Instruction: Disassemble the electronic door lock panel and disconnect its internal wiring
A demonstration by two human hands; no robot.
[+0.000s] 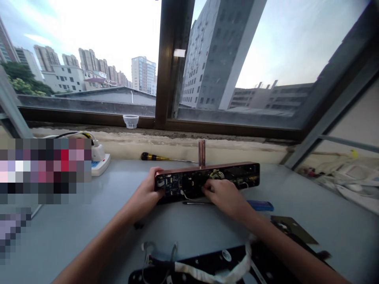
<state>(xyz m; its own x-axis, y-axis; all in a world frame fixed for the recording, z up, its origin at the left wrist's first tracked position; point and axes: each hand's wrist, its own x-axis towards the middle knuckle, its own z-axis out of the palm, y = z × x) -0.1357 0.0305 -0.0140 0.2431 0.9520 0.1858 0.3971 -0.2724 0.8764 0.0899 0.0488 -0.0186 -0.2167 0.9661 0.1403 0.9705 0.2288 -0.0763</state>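
Observation:
A long, narrow electronic device housing [242, 177] with a copper-coloured edge stands on its side, its open black interior facing me. My left hand [148, 195] is wrapped round its left end, thumb in front, beside a dark circuit board [174, 184]. A copper-coloured post [201, 154] rises from its upper edge. My right hand [225, 195] reaches into the middle with thumb and finger pinched; whatever lies between the fingertips is hidden. Just above that hand sits a cluster of yellowish wires [217, 174]. A thin white cable [186, 195] hangs at the housing's lower edge.
Behind the housing lies a yellow-and-black screwdriver [155, 157]. A blue-handled tool [260, 205] rests under my right forearm. Nearest me is a black panel [204, 258] with a white-wrapped cable [204, 272]. A power strip [103, 165] stands left; a plastic cup [130, 122] sits on the sill.

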